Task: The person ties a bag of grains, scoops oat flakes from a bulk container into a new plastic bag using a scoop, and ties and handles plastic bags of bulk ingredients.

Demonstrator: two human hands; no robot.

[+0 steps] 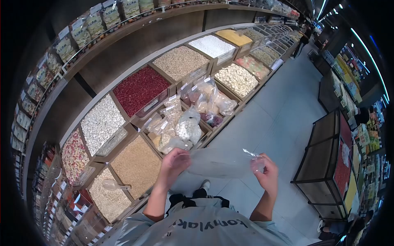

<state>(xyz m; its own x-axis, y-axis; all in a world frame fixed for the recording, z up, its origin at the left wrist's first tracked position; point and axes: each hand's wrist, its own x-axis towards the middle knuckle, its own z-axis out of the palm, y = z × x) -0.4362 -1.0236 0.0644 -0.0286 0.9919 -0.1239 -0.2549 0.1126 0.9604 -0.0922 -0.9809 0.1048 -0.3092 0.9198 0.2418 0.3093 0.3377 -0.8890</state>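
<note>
A clear plastic bag (219,162) is stretched flat between my two hands, above the grey floor in front of my body. My left hand (175,161) grips one end of it, close to the near edge of the bins. At the other end, my right hand (266,171) pinches the bag, with a bit of crumpled film at the fingertips. Just beyond my left hand, filled and tied bags (188,128) lie in a bin. A bin of tan grain (135,163) is to the left of my left hand.
Bins of red beans (139,90), white beans (101,123) and pale flakes (237,79) line the counter. A clear scoop (110,184) rests in the oat-coloured bin. Packaged goods fill the upper shelf. A dark-framed stand (318,168) is at right; a person (303,40) stands far down the aisle.
</note>
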